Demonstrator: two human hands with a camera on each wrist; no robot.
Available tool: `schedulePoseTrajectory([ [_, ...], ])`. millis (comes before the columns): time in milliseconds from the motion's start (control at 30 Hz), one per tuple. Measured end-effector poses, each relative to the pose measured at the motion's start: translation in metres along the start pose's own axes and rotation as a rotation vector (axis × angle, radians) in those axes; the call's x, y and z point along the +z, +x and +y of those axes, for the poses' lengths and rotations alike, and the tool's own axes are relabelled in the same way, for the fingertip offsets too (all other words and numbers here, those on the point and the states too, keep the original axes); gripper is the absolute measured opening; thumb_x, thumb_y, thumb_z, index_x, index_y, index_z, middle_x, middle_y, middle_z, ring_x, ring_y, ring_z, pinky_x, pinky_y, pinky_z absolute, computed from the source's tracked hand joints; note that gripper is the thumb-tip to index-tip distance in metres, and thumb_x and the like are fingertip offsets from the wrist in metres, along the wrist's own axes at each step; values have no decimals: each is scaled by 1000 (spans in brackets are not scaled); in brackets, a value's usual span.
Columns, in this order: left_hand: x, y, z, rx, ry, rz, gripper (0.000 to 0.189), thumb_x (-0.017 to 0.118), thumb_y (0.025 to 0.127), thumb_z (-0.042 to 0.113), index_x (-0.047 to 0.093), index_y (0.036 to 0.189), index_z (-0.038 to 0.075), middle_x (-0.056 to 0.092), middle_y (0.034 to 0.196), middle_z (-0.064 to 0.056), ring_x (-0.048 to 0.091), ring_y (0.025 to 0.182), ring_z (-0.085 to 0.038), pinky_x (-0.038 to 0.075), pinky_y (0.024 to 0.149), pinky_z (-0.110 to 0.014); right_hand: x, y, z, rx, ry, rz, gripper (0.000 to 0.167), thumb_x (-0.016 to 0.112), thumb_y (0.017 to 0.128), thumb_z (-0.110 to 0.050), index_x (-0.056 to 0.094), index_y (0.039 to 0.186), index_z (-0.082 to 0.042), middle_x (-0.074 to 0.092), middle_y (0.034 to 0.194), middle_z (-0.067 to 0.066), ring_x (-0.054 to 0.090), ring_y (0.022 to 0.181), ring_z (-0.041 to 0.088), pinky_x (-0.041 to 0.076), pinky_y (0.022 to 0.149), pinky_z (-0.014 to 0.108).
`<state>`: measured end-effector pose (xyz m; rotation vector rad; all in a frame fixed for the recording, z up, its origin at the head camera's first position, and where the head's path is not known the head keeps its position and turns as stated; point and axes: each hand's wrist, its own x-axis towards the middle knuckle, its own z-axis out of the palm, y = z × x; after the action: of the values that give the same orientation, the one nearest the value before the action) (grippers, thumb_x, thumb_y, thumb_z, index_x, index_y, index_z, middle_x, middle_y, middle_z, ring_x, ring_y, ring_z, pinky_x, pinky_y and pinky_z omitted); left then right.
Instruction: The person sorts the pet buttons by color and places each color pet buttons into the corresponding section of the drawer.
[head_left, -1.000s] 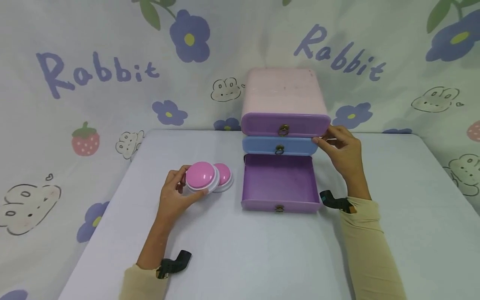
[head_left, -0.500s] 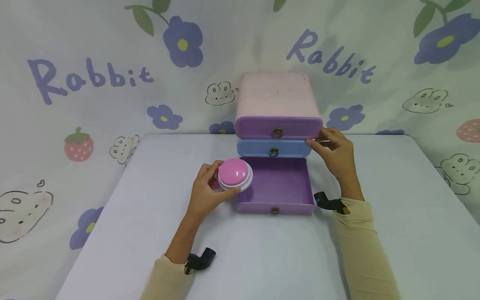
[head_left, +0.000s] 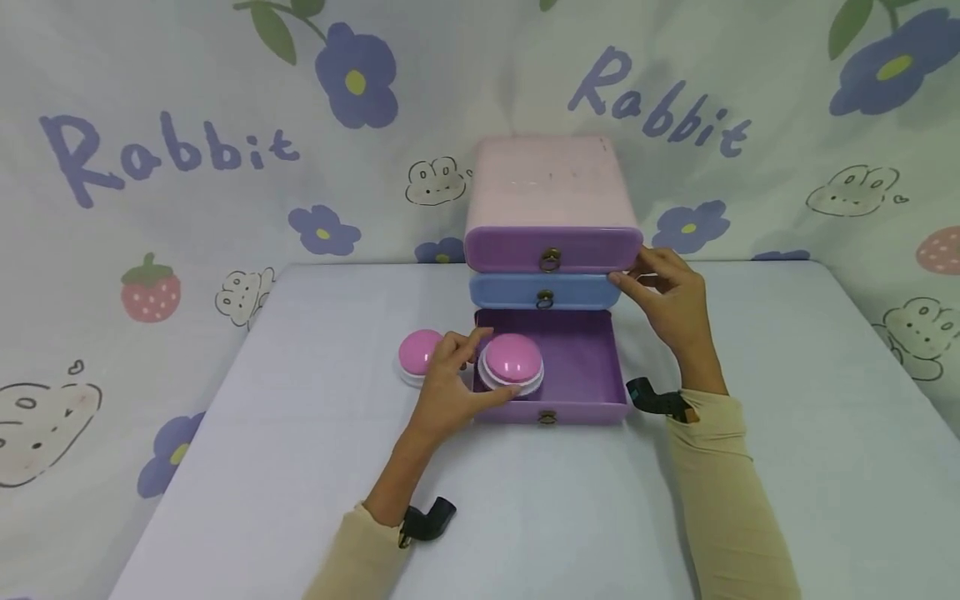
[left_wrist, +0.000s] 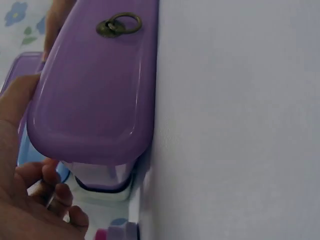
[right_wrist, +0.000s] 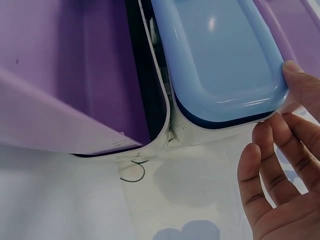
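Observation:
A pink domed push button with a white base [head_left: 513, 360] sits in the left part of the open purple bottom drawer [head_left: 581, 362]. My left hand [head_left: 450, 383] is around its left side, thumb near the front rim and index finger lifted apart from the dome. A second pink button [head_left: 418, 352] lies on the table left of the drawer, partly behind that hand. My right hand [head_left: 671, 304] grips the right edge of the stacked drawer cabinet [head_left: 551, 183]. In the right wrist view, its thumb rests at the corner of the blue drawer [right_wrist: 225, 55], fingers along the side.
The purple top drawer [head_left: 517, 248] and the blue middle one are pushed in, each with a ring pull. A white table [head_left: 555, 508] carries everything, and a printed cloth [head_left: 225, 75] hangs behind. The bottom drawer's front [left_wrist: 95, 90] juts toward me.
My left hand has carried one button rightward from beside the other into the bottom drawer, and its fingers have spread off it. The right hand keeps its grip on the cabinet.

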<state>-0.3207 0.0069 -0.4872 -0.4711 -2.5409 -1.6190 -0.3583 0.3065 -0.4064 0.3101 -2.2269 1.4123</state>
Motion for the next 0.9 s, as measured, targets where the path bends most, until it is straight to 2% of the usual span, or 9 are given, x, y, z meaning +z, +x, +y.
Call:
schedulePoseTrajectory([
  [100, -5, 0, -1, 20, -7, 44, 79, 91, 72, 34, 57, 142, 19, 38, 99, -10, 44, 99, -29, 40, 79, -41, 2, 1, 0, 3, 2, -7, 51, 77, 87, -3, 61, 136, -5, 63, 107, 1, 61, 100, 20, 51, 90, 25],
  [233, -15, 0, -5, 45, -19, 105, 70, 90, 74, 32, 62, 137, 20, 38, 96, -5, 44, 95, -30, 38, 76, -41, 3, 1, 0, -3, 0, -10, 50, 76, 87, -2, 61, 135, -3, 63, 106, 1, 61, 100, 23, 51, 90, 26],
  [433, -36, -2, -13, -7, -18, 162, 64, 90, 75, 28, 65, 134, 23, 42, 98, -6, 44, 97, -24, 44, 79, -40, 3, 1, -2, -26, -6, -7, 49, 75, 87, 2, 62, 133, 0, 63, 105, -2, 61, 100, 28, 52, 90, 27],
  [567, -50, -5, -19, -63, 11, 167, 66, 90, 76, 29, 63, 136, 25, 46, 105, -9, 46, 107, -21, 50, 87, -42, 3, 0, -5, -27, -8, -4, 48, 75, 87, 2, 62, 133, 0, 63, 106, -3, 61, 99, 26, 52, 89, 27],
  [667, -61, -9, -27, -108, 82, 162, 67, 89, 76, 33, 62, 137, 23, 48, 109, -9, 44, 110, -21, 50, 87, -43, 2, 0, -2, -22, -10, -2, 49, 75, 87, 2, 61, 134, 0, 63, 106, -3, 62, 99, 22, 52, 89, 25],
  [800, -72, -13, -41, -162, 175, 132, 76, 87, 76, 37, 55, 142, 16, 45, 109, -10, 40, 109, -23, 43, 84, -42, 2, 1, 14, -7, -5, 1, 50, 76, 87, 0, 62, 135, -6, 63, 106, 0, 62, 99, 19, 51, 89, 23],
  [900, -78, -15, -51, -173, 195, 119, 84, 88, 75, 39, 49, 144, 13, 43, 109, -12, 36, 110, -24, 37, 83, -42, 2, 3, 26, 3, 6, 2, 51, 78, 86, -2, 63, 135, -11, 63, 107, 1, 62, 99, 15, 51, 89, 22],
])
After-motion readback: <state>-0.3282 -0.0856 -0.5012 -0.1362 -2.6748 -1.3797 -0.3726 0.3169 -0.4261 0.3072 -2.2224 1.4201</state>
